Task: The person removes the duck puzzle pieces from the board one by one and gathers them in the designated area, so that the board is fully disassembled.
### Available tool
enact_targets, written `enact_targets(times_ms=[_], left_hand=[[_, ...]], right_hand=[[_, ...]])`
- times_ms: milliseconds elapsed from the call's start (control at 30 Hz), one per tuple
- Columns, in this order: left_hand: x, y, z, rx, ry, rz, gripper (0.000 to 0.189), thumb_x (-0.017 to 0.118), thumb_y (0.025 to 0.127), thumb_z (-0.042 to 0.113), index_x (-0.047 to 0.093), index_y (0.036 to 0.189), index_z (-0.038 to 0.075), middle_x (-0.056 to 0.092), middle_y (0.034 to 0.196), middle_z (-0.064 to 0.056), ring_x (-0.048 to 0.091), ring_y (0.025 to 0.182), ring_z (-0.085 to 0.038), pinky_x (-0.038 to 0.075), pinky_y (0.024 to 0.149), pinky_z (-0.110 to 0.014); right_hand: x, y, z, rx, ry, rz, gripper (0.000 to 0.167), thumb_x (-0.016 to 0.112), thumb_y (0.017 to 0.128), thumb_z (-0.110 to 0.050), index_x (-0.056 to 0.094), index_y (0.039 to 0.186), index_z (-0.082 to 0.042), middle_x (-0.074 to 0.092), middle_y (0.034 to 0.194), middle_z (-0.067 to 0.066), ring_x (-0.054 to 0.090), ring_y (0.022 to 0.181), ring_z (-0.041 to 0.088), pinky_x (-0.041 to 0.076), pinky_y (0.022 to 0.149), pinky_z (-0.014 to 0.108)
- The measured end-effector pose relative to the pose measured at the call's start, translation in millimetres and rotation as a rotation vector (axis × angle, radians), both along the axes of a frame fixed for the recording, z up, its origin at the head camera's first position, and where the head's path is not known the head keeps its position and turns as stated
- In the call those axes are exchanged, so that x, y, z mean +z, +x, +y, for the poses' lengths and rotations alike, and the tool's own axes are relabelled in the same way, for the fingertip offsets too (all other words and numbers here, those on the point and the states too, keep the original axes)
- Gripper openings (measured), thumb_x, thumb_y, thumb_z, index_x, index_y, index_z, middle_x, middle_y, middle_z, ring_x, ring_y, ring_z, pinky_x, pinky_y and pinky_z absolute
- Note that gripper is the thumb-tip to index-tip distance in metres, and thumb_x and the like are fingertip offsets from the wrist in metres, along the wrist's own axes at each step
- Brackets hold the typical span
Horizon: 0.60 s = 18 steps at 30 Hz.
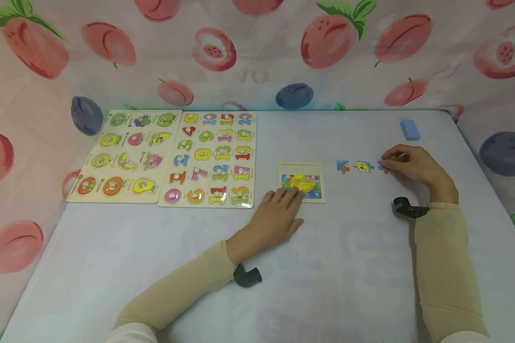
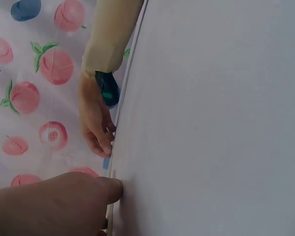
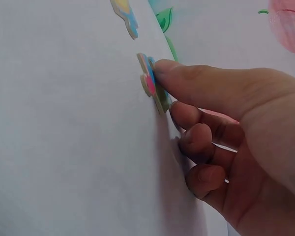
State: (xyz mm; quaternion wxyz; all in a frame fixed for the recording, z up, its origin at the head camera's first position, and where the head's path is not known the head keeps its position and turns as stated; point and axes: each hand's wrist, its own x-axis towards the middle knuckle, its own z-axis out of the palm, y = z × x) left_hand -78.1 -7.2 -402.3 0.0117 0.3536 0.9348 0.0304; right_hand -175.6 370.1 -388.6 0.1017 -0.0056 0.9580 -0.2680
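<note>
In the head view my left hand (image 1: pixel 274 216) rests its extended fingers on the lower left edge of a small framed jigsaw board (image 1: pixel 298 167) with a yellow picture partly laid in it. To the right, my right hand (image 1: pixel 418 166) pinches a blue and pink jigsaw piece (image 1: pixel 382 165) at the table surface. The right wrist view shows the thumb against this piece (image 3: pixel 149 81), with the other fingers curled behind. Left of it lie a yellow piece (image 1: pixel 363 166) and a blue and brown piece (image 1: pixel 343 166). The left wrist view shows mostly the back of the left hand (image 2: pixel 64 201).
A number peg board (image 1: pixel 210 202) and a fruit peg board (image 1: pixel 111 197) lie side by side at the left. Near the back right corner sits a blue block (image 1: pixel 410 129). Fruit-print cloth (image 1: pixel 257 57) stands behind the white table (image 1: pixel 326 286).
</note>
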Motion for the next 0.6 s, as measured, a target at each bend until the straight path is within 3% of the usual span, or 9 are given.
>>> enact_targets(times_ms=[133, 300, 433, 600], left_hand=[[-1.3, 3.8, -2.0, -0.006, 0.01, -0.002, 0.06, 0.042, 0.098, 0.045, 0.032, 0.147, 0.014, 0.037, 0.149, -0.006, 0.035, 0.134, -0.024, 0.032, 0.108, -0.039], [-2.8, 5.5, -3.2, -0.02, 0.023, 0.018, 0.057, 0.042, 0.098, 0.043, 0.035, 0.146, 0.014, 0.038, 0.148, -0.006, 0.036, 0.134, -0.024, 0.03, 0.111, -0.039], [-4.8, 5.3, -4.0, -0.033, 0.033, 0.045, 0.056, 0.042, 0.098, 0.043, 0.037, 0.145, 0.014, 0.04, 0.147, -0.006, 0.038, 0.131, -0.024, 0.029, 0.112, -0.038], [-9.1, 4.3, -4.4, -0.042, 0.06, 0.074, 0.055, 0.043, 0.097, 0.042, 0.039, 0.144, 0.013, 0.041, 0.146, -0.007, 0.039, 0.129, -0.024, 0.029, 0.112, -0.039]], right_hand=[[-0.9, 0.1, -3, -0.002, 0.005, 0.005, 0.043, 0.057, 0.091, -0.047, 0.061, 0.112, -0.009, 0.057, 0.095, 0.008, 0.046, 0.088, 0.02, 0.036, 0.073, 0.031], [4.2, 0.3, -15, 0.019, -0.025, 0.077, 0.041, 0.052, 0.094, -0.045, 0.061, 0.113, -0.01, 0.058, 0.093, 0.008, 0.046, 0.081, 0.016, 0.037, 0.065, 0.025], [12.0, -1.7, -37, 0.08, -0.098, 0.129, 0.035, 0.053, 0.095, -0.04, 0.062, 0.112, -0.011, 0.059, 0.093, 0.008, 0.049, 0.073, 0.015, 0.042, 0.057, 0.023], [17.9, -5.2, -70, 0.177, -0.12, 0.136, 0.03, 0.054, 0.095, -0.037, 0.064, 0.109, -0.012, 0.061, 0.099, 0.004, 0.052, 0.082, 0.012, 0.043, 0.064, 0.018]])
